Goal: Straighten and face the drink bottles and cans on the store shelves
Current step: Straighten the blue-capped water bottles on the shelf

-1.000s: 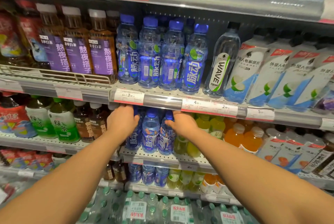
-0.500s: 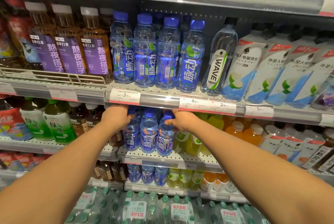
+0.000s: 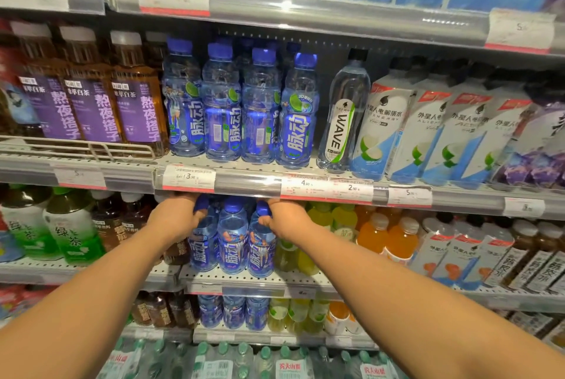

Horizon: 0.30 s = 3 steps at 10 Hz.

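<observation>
1. The left hand (image 3: 175, 219) curls its fingers round the neck of the left blue bottle (image 3: 200, 245); the fingertips are wrapped behind the cap and mostly hidden.
2. The right hand (image 3: 287, 219) pinches the neck of the right blue bottle (image 3: 260, 252), thumb and fingers closed just under the cap (image 3: 264, 209).
3. The middle blue bottle (image 3: 233, 241) stands upright between the two, touched by neither hand as far as can be seen.
4. All three stand side by side at the front of the mid shelf (image 3: 260, 281), at about 12 o'clock from the wrists, just under the price rail (image 3: 244, 183).
5. The left and middle labels show white characters to the front; the right bottle's label looks turned a little.
6. At 3 o'clock of the right hand stand yellow-green bottles (image 3: 318, 219), then orange bottles (image 3: 400, 238) further right.
7. At 9 o'clock of the left hand are brown tea bottles (image 3: 116, 219) and green tea bottles (image 3: 73, 226).
8. At 12 o'clock, on the shelf above, a row of larger blue bottles (image 3: 260, 109) stands upright, with a WAVE bottle (image 3: 342, 116) at its right and purple-labelled tea (image 3: 140, 94) at its left.
9. At 6 o'clock, the shelf below holds small blue bottles (image 3: 234, 311).
10. Both forearms reach in from the lower corners.
</observation>
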### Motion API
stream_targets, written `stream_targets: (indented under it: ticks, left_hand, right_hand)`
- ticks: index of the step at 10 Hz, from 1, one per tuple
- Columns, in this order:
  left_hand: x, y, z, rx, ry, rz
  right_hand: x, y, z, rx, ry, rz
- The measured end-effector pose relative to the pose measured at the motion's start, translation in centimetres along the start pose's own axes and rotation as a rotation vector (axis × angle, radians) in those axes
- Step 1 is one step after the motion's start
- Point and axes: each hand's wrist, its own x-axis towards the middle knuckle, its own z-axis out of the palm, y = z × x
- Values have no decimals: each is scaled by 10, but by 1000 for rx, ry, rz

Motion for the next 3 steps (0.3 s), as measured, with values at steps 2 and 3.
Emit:
stream_targets:
  ticks: [2, 3]
  left_hand:
    - [-20, 16, 6, 23, 46, -41]
    - [-34, 29, -2, 144, 95, -66]
  right_hand:
    - [-19, 1, 4, -51, 98, -46]
    - [-35, 6, -1, -23, 119, -78]
